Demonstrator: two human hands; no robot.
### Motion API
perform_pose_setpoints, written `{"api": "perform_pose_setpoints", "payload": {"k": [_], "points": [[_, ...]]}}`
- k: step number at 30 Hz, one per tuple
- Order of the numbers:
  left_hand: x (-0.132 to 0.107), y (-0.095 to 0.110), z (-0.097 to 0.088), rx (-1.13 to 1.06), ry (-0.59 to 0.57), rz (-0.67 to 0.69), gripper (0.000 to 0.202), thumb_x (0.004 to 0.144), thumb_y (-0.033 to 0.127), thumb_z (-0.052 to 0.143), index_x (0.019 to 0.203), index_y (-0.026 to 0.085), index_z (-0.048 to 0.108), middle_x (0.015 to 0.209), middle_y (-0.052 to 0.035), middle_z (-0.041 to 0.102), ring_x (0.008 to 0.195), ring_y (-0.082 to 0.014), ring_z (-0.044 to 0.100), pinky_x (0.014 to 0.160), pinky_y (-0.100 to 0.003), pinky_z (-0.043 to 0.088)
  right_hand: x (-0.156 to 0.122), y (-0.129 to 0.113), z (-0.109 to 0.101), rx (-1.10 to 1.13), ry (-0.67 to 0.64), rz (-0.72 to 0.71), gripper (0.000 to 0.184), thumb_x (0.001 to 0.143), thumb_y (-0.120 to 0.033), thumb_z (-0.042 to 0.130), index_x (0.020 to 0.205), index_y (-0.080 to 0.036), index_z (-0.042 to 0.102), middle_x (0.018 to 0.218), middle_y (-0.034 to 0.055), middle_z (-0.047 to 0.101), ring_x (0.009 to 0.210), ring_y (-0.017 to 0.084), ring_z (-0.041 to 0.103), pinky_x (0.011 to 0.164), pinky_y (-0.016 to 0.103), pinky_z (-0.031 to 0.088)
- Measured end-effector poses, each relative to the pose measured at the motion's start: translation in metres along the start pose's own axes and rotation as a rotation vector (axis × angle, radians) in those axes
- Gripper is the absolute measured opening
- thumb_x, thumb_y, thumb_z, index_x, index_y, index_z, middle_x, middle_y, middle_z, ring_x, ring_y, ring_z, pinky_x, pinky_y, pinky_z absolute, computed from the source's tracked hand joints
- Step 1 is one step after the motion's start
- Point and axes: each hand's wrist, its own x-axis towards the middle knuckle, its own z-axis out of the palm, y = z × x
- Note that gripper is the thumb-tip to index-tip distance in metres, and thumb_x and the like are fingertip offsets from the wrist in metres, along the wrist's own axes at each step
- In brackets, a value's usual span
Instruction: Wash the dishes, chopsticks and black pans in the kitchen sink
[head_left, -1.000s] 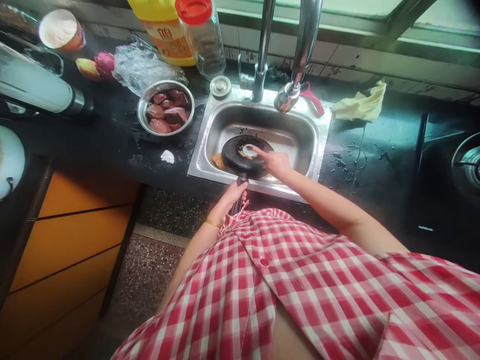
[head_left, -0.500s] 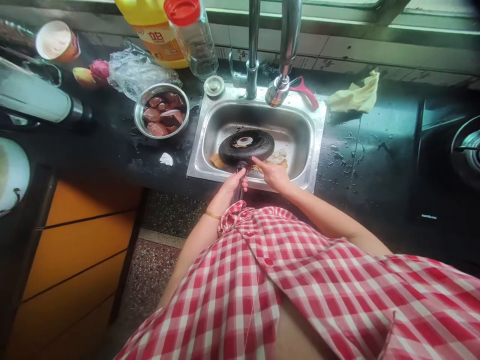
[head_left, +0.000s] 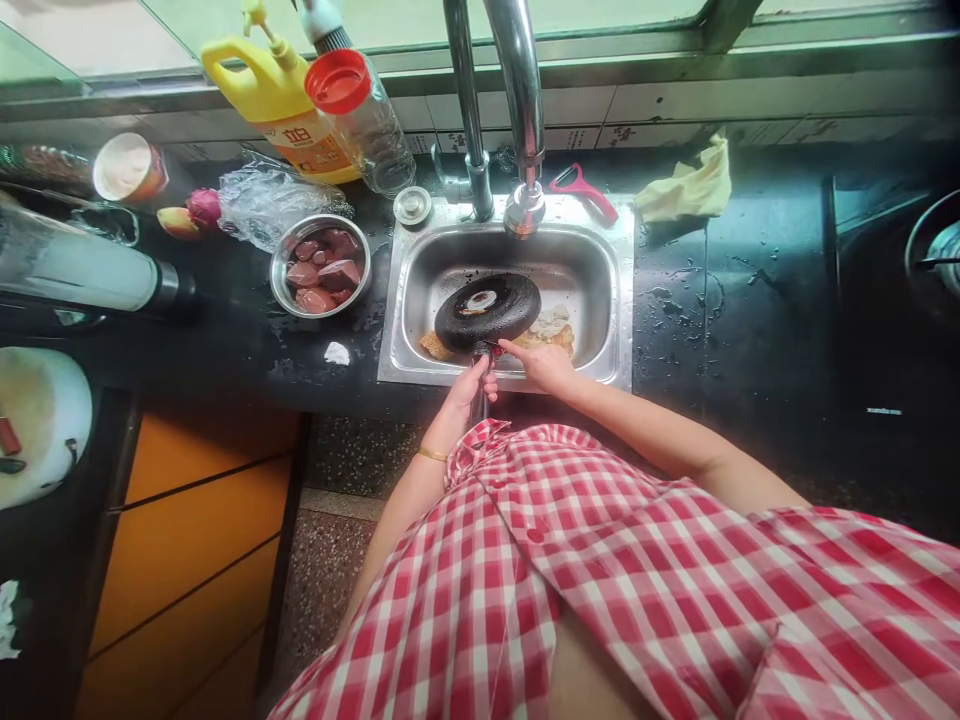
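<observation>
A black frying pan [head_left: 510, 318] lies bottom up, slightly tilted, in the steel sink [head_left: 622, 300]; a pale round patch marks the middle of its underside. My left hand [head_left: 466, 392] is closed round the pan's dark handle at the sink's front rim. My right hand [head_left: 549, 368] is just right of it, index finger stretched out to where handle and pan meet, its other fingers partly hidden. A small red spot shows by that fingertip; I cannot make out what it is. Under the pan, a brown sponge [head_left: 435, 346] pokes out left and a crumpled pale cloth [head_left: 556, 325] right.
Above the sink hangs the faucet [head_left: 525, 205], with a pink peeler [head_left: 589, 190] behind. Left stand a steel bowl [head_left: 321, 265] of dark red meat, a red-lidded jar [head_left: 375, 130] and a yellow jug [head_left: 300, 130]. A yellowish cloth [head_left: 686, 185] lies right, before the stove [head_left: 930, 260].
The view has shifted, so the counter sits lower in the picture. Both hands keep their places at the handle, and the pan still lies bottom up in the sink.
</observation>
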Motion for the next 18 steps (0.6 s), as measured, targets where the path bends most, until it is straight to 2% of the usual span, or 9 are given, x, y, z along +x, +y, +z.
{"api": "perform_pose_setpoints", "payload": {"k": [4,7,10,13,14,18], "points": [[-0.001,0.003,0.003,-0.01,0.004,-0.013,0.032,0.085,0.046,0.061,0.08,0.017,0.048,0.05,0.01,0.036,0.036,-0.0014,0.034,0.035,-0.012,0.03,-0.005,-0.003,-0.001,0.039,-0.011,-0.063,0.061,0.091,-0.017,0.041,0.15,-0.027,0.028,0.107,0.0116,0.069,0.092,0.023,0.065,0.072,0.027,0.043],[-0.002,0.007,0.007,-0.056,-0.008,-0.029,0.032,0.086,0.045,0.06,0.08,0.016,0.049,0.05,0.01,0.035,0.035,-0.0012,0.034,0.034,-0.012,0.029,-0.001,-0.001,-0.003,0.032,-0.016,-0.01,0.061,0.091,-0.014,0.037,0.149,-0.031,0.029,0.108,0.0114,0.068,0.092,0.023,0.064,0.072,0.028,0.043],[-0.005,0.014,0.015,-0.107,-0.006,-0.031,0.03,0.087,0.043,0.059,0.079,0.016,0.049,0.049,0.0101,0.035,0.035,-0.0008,0.033,0.035,-0.011,0.03,0.009,0.013,-0.012,0.011,0.031,0.107,0.061,0.094,-0.015,0.034,0.151,-0.034,0.022,0.109,0.0119,0.067,0.09,0.025,0.064,0.074,0.031,0.044],[-0.009,0.018,0.023,-0.087,0.048,-0.048,0.03,0.088,0.042,0.059,0.077,0.016,0.048,0.048,0.0099,0.035,0.035,-0.001,0.034,0.035,-0.012,0.03,0.016,0.029,-0.025,-0.019,0.083,0.309,0.063,0.094,-0.016,0.033,0.153,-0.029,0.013,0.106,0.0138,0.067,0.088,0.025,0.063,0.075,0.032,0.044],[-0.01,0.017,0.025,-0.073,0.059,-0.049,0.031,0.087,0.042,0.06,0.077,0.016,0.047,0.048,0.0097,0.036,0.035,-0.0014,0.034,0.035,-0.012,0.03,0.017,0.031,-0.028,-0.027,0.094,0.331,0.063,0.094,-0.016,0.032,0.153,-0.028,0.012,0.106,0.0138,0.066,0.088,0.025,0.062,0.075,0.032,0.044],[-0.007,0.013,0.031,-0.06,0.051,0.0,0.034,0.08,0.042,0.068,0.075,0.016,0.048,0.05,0.0084,0.042,0.037,-0.0019,0.038,0.038,-0.014,0.033,0.009,0.015,-0.021,-0.015,0.052,0.147,0.062,0.096,-0.021,0.031,0.152,-0.034,0.01,0.11,0.0114,0.064,0.087,0.023,0.061,0.074,0.031,0.043]]}}
